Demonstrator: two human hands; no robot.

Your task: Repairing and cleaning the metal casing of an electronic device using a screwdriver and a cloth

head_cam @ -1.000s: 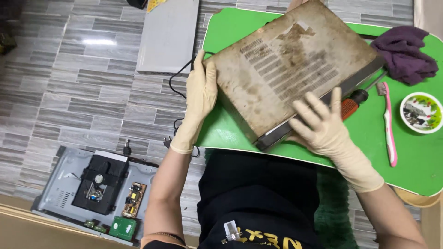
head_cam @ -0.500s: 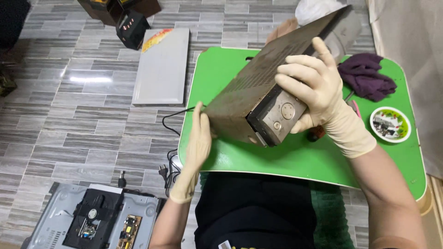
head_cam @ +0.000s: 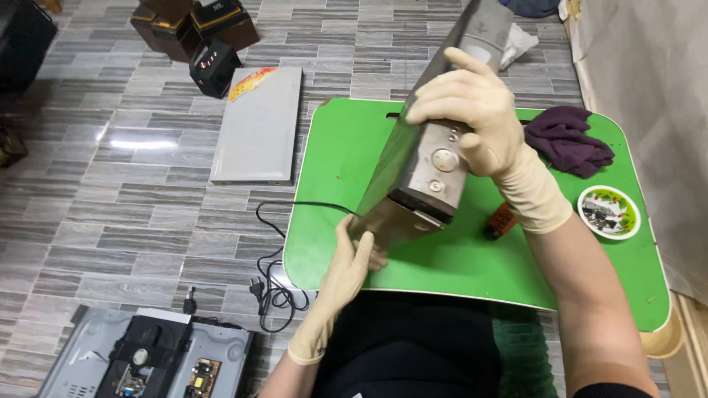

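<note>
Green lap table (head_cam: 346,147) | player box (head_cam: 424,158) tilted on edge | right hand (head_cam: 472,110) grip clasps top | left hand (head_cam: 350,265) grip props bottom

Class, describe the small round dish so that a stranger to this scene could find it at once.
Start at the green table. Near its right edge, below the purple cloth, sits the small round dish. It alone is white-rimmed with a green band, and holds small dark bits.

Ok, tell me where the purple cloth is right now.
In the head view, the purple cloth lies crumpled on the far right part of the green tray table, beyond the small round dish and right of the gloved right hand.
</note>
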